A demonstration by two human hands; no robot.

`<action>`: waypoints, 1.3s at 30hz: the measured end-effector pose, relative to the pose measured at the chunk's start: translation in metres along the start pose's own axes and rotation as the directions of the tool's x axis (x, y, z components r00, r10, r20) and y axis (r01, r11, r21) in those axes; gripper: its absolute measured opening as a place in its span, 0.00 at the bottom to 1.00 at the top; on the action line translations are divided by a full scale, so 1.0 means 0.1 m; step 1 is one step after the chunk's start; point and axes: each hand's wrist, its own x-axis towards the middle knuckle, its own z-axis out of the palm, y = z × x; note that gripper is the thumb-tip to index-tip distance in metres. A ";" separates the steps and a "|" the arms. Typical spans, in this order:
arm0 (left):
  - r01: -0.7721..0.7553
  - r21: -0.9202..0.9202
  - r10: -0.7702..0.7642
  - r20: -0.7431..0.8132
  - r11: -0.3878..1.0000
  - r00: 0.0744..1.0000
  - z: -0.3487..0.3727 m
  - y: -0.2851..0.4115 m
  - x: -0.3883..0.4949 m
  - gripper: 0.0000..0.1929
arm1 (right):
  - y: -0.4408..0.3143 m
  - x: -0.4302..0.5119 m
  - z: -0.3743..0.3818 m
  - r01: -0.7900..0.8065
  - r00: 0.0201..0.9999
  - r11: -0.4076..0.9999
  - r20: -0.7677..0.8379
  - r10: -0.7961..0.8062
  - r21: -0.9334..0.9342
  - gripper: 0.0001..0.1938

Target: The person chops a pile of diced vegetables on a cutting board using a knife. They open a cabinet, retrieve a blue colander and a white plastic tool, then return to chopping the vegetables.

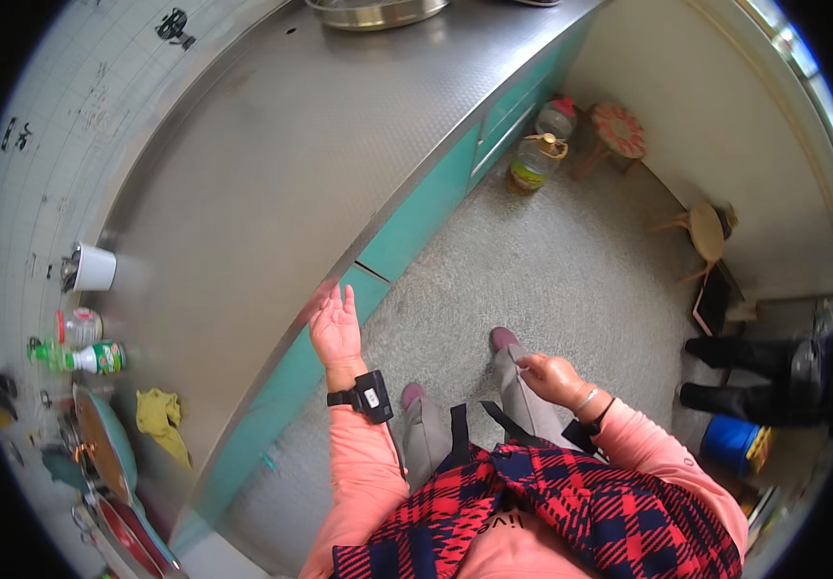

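Observation:
My left hand [336, 329] is palm up at the front edge of the stainless steel counter [264, 181], fingers apart and nothing in it. I cannot tell whether its fingertips touch the metal. Below that edge run teal cabinet fronts [420, 210]. My right hand [555, 378] hangs over my right trouser leg [529, 405], its fingers loosely curled and nothing visible in them. A black device [371, 397] is strapped to my left wrist. On my right wrist is a silver bangle [587, 399]. A yellow cloth [161, 420] lies on the counter to the left.
Along the wall stand a white utensil cup [96, 268], a glass jar [86, 327], a green-labelled bottle [103, 358] and pans [105, 438]. A round metal pan [380, 14] sits farther along. On the floor are an oil jug [532, 165], stools [707, 233] and a blue bucket [729, 441].

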 end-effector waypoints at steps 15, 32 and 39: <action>-0.238 -0.203 0.149 -0.375 0.950 0.915 0.08 -0.33 -0.08 0.10 | 0.47 0.59 -0.69 0.271 0.920 0.951 0.330 -0.211 -0.146 0.11; 0.217 0.677 0.448 -0.659 0.703 0.605 -0.28 -0.28 -2.99 0.15 | -0.29 1.14 0.22 0.763 0.591 0.568 0.688 -0.420 -0.309 0.13; 0.550 0.797 0.843 -0.099 -0.252 0.529 -0.78 0.31 -3.91 0.20 | -0.51 1.68 0.72 0.893 0.419 0.339 0.823 -0.383 -0.297 0.10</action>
